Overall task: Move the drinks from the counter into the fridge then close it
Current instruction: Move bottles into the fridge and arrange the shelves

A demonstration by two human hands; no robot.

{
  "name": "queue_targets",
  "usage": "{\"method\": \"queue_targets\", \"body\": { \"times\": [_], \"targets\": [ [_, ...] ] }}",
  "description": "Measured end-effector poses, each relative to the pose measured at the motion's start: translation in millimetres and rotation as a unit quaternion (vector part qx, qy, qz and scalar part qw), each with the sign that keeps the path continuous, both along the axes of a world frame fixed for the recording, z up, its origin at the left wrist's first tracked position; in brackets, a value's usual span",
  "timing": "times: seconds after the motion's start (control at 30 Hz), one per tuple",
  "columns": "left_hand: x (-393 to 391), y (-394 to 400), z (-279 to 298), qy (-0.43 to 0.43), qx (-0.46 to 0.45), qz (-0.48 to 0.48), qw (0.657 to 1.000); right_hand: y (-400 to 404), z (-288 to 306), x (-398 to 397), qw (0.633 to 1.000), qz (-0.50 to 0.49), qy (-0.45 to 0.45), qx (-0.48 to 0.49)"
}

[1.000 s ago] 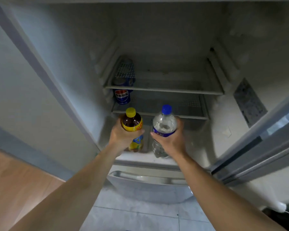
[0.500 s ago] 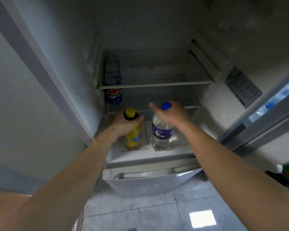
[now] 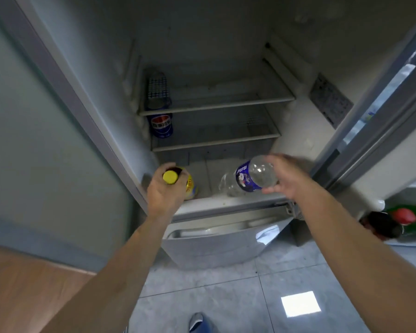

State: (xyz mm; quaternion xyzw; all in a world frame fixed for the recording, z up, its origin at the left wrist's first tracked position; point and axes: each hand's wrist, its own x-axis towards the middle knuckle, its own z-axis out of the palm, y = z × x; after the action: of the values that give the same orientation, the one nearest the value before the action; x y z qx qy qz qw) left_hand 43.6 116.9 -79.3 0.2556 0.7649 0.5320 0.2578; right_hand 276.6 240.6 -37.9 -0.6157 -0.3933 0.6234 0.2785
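Observation:
The fridge [image 3: 226,207] stands open in front of me. My left hand [image 3: 162,192] grips the neck of a yellow-capped tea bottle [image 3: 190,186], which stands at the left of the fridge's bottom shelf. A clear Pepsi-labelled water bottle [image 3: 245,180] is on the same shelf to the right and tips over toward the right. Its upper part lies between the thumb and fingers of my right hand [image 3: 289,179], and its cap is hidden by the palm. A blue Pepsi can [image 3: 162,126] sits at the left of the middle shelf.
The open fridge door [image 3: 382,111] angles away on the right. Below it, at the far right, stand more bottles with red [image 3: 404,216] and dark [image 3: 383,227] tops. A grey drawer front [image 3: 216,241] sits under the bottom shelf. Tiled floor [image 3: 226,296] lies below.
Both bottles went down onto the bottom shelf. The water bottle, upright half a second ago, now leans right into my right hand. My left hand slid up to the tea bottle's neck.

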Motion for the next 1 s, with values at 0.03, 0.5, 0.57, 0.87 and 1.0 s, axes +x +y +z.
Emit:
{"method": "queue_targets", "body": {
  "times": [0.03, 0.5, 0.57, 0.87, 1.0],
  "targets": [
    [7, -11, -5, -0.043, 0.034, 0.024, 0.998, -11, -9, 12, 0.999, -0.025, 0.034, -0.018],
    [58, -72, -57, -0.495, -0.016, 0.098, 0.863, -121, -91, 1, 0.986, -0.075, 0.045, -0.141],
    [64, -67, -58, -0.447, -0.072, 0.112, 0.885, -126, -89, -7, 0.987, -0.113, 0.049, -0.103],
    [47, -42, -19, -0.319, 0.013, 0.087, 0.944, -115, -66, -21, 0.984, -0.113, 0.125, 0.058],
    [31, 5, 7, -0.27, 0.04, 0.071, 0.959, -77, -44, -49, 0.981, -0.101, 0.122, 0.112]
  ]
}}
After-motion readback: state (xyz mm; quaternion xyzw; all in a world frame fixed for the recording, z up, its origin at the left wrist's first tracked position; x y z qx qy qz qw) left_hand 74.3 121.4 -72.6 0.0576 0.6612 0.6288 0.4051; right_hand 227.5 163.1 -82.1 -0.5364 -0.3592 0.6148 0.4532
